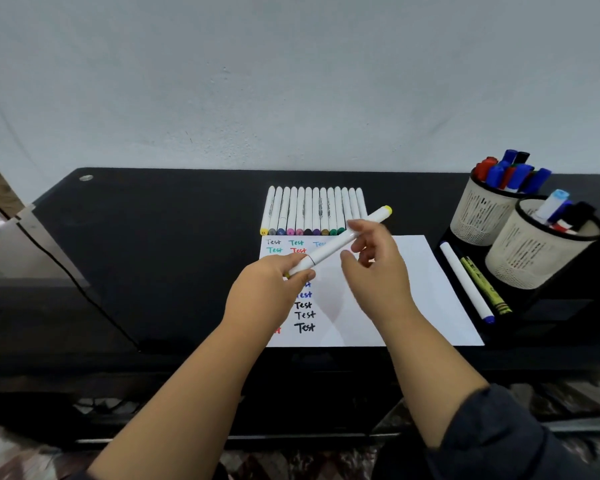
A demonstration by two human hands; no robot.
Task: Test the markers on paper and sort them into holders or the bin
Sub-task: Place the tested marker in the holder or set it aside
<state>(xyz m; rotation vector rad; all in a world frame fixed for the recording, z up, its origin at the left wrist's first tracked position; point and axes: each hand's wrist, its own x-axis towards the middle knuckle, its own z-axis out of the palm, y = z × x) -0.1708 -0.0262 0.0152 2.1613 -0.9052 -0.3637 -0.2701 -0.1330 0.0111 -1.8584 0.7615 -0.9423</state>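
Observation:
My left hand (269,285) grips the near end of a white marker with a yellow cap (340,241), held slanted above the white paper (420,289). My right hand (374,258) hovers by the marker's middle with loosely spread fingers; whether it touches the barrel I cannot tell. The paper bears several coloured and black "Test" words down its left side. A row of several white markers (314,211) lies side by side just behind the paper.
Two white mesh holders stand at the right: the far one (482,213) full of red, blue and black markers, the near one (530,251) with a few. A white marker (465,280) and a yellow crayon-like pen (484,285) lie on a black tray beside them.

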